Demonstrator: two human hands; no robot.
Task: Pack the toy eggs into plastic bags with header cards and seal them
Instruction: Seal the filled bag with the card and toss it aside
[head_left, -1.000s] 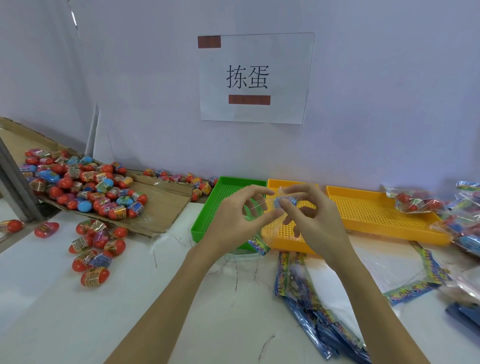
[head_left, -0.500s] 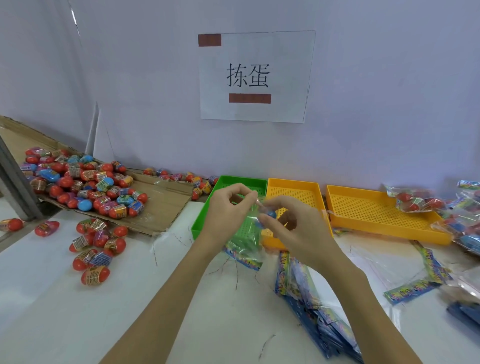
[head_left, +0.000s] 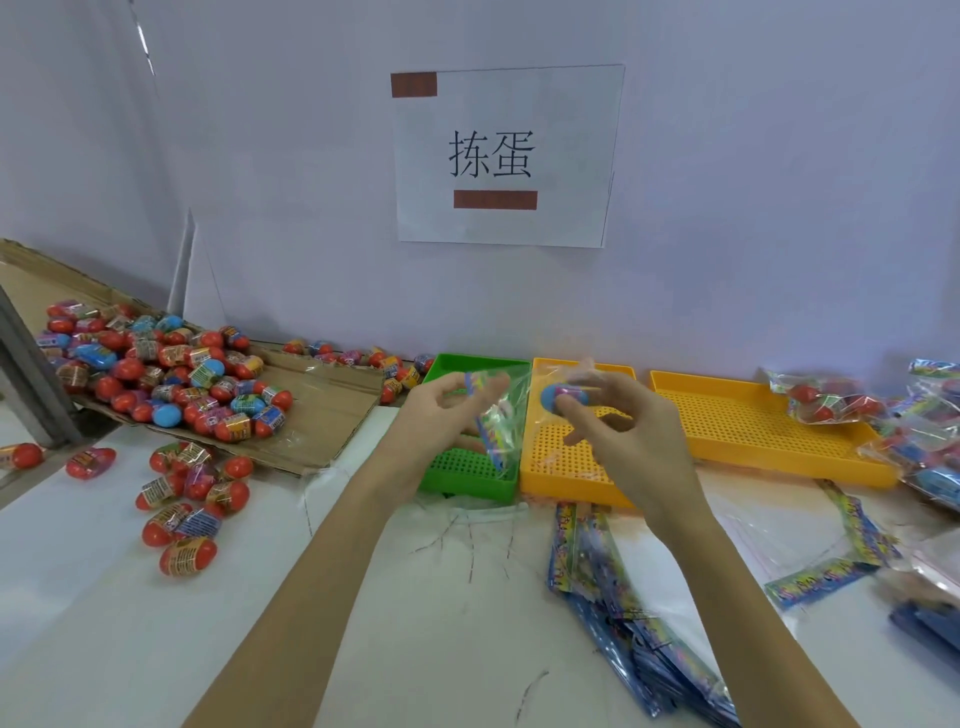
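White table (head_left: 78, 597), trays behind: left hand (head_left: 441, 415) fingers pinch clear bag (head_left: 501, 421); right hand (head_left: 623, 436) fingers grip blue egg (head_left: 563, 397).

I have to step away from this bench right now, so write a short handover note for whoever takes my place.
Left hand: pinches the top of a clear plastic bag with a coloured header card, held above the green tray.
Right hand: holds a blue toy egg at the bag's mouth.
Loose eggs lie on the cardboard at left; empty bags lie front right; filled bags are far right.
Done: some bags filled.
Left: get this egg into the bag, seal it, then pack the rest.
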